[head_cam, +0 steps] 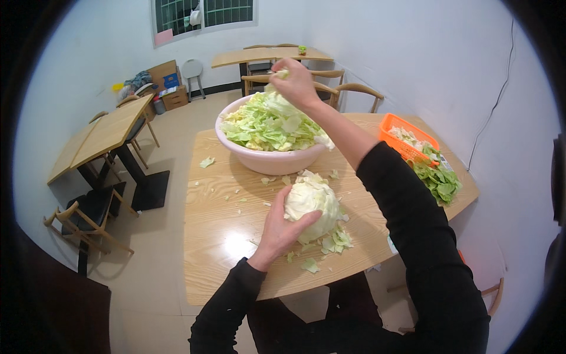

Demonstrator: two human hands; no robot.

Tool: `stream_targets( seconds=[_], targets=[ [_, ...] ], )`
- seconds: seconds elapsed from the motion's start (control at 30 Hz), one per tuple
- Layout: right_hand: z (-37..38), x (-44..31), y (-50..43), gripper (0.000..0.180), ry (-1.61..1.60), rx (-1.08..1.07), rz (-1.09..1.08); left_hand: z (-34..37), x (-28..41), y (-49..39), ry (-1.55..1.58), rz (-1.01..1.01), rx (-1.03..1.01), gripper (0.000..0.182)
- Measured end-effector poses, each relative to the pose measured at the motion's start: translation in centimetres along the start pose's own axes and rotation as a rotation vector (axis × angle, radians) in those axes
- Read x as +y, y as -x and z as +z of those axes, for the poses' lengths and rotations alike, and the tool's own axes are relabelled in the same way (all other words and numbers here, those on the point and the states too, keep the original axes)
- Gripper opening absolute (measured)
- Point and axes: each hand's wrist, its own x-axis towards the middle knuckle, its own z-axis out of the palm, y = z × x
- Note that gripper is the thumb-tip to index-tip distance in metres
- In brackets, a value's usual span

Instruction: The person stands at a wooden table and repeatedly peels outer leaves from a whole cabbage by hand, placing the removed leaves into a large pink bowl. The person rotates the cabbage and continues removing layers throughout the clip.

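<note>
My left hand (pixel 283 225) grips the left and near side of a pale cabbage head (pixel 315 201) that rests on the wooden table (pixel 212 261). Its upper leaves look torn and ragged. Above the far side of a pink plastic basin (pixel 269 163), my right hand (pixel 295 82) pinches pieces of cabbage leaf (pixel 282 73). Heaped torn cabbage leaves (pixel 274 121) fill that basin past its rim. Loose leaf scraps (pixel 337 241) lie around the near right side of the cabbage head.
An orange plastic basket (pixel 409 152) with pale scraps stands at the table's right, beside green leaves (pixel 437 181). Small leaf bits (pixel 207 162) dot the tabletop. Wooden chairs (pixel 358 90) stand behind the table. Another table (pixel 110 124) is at left; cardboard boxes (pixel 174 98) sit by the wall.
</note>
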Motion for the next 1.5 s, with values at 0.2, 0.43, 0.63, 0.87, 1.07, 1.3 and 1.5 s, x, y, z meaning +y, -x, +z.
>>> stream_targets(
  seconds=[0.2,0.43,0.63,0.87,1.07,1.3,1.5],
  targets=[
    [4.7,-1.3,0.7,0.093,0.804,-0.99,0.043,-0.7,0.2,-0.4,-0.014,0.006,0.01,0.1],
    [-0.1,-2.2,-0.6,0.078,0.388,-0.495,-0.311,-0.6,1.0,-0.2,0.076,-0.101,-0.061,0.1],
    [-10.0,-5.6,10.9,0.051,0.378,-0.731,-0.151,-0.3,1.0,-0.2,0.028,-0.023,-0.154,0.098],
    [-15.5,-5.7,20.3,0.073,0.132,-0.936,0.394,0.6,0.4,0.1,-0.01,0.062,-0.269,0.1],
    [-14.5,-4.7,22.7,0.046,-0.097,-0.682,0.403,1.1,-0.1,0.2,-0.016,0.123,-0.239,0.1],
    [-16.0,-4.6,21.0,0.04,-0.259,-0.808,0.78,0.8,-0.1,0.0,0.006,0.114,-0.265,0.102],
    [-14.6,-3.5,20.6,0.051,0.203,-0.81,0.361,0.5,0.2,-0.1,-0.193,0.263,-0.301,0.102]
  ],
)
